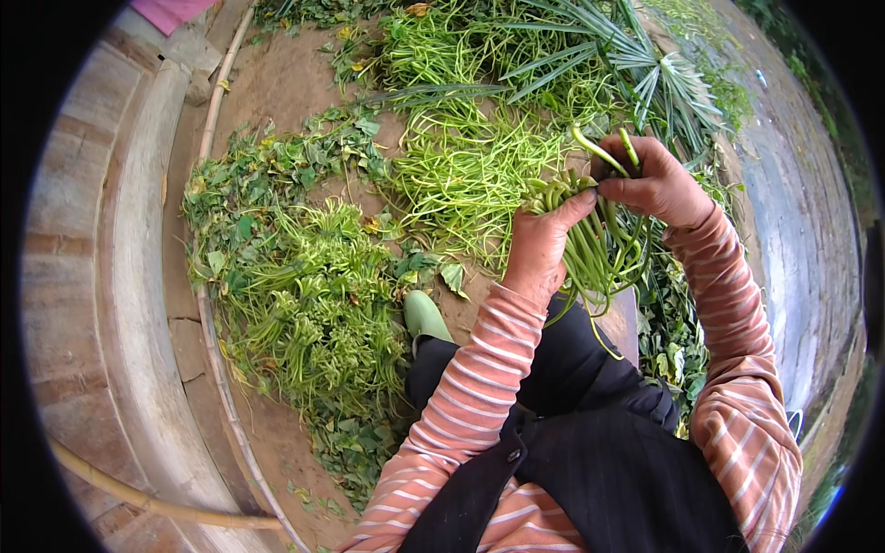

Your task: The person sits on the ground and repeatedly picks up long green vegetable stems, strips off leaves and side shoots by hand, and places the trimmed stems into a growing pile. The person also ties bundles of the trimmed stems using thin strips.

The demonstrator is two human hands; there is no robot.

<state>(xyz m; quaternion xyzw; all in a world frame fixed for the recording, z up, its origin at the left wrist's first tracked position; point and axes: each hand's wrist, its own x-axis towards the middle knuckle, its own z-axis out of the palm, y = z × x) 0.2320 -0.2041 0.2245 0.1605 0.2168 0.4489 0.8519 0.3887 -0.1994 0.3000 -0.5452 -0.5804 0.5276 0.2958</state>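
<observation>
My left hand is closed round a bundle of long green stems, whose thick ends stick up above the fist while the thin ends hang down. Close against it, my right hand pinches a few more stems between thumb and fingers, their ends pointing up. The two hands nearly touch at the thumbs. Loose long stems lie spread on the ground beyond the left hand. A heap of bundled stems lies to the left, beside my green shoe.
Cut leaves lie round the heap. Fan-shaped palm leaves are at the upper right. A bamboo pole runs along the left edge of the earth floor, next to a pale beam. A wet paved strip is on the right.
</observation>
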